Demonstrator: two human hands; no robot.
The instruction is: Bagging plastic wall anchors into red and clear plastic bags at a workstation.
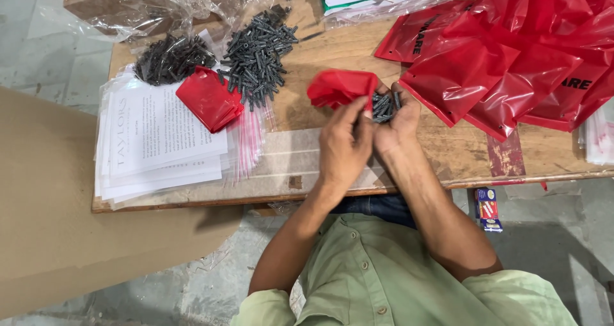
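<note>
My left hand [343, 144] pinches the edge of a small red plastic bag [341, 87] and holds it up over the wooden table [460, 153]. My right hand [395, 120] is cupped right beside it, with a handful of dark grey wall plugs [384, 105] in the palm, touching the bag's mouth. Both hands meet near the middle of the table, close to its front edge.
A loose heap of grey plugs [259, 51] and a bagged heap [169, 57] lie at the back left. A folded red bag [210, 99] rests on a stack of printed sheets [160, 140]. Several red bags [524, 57] pile at the right. Cardboard [57, 224] leans at the left.
</note>
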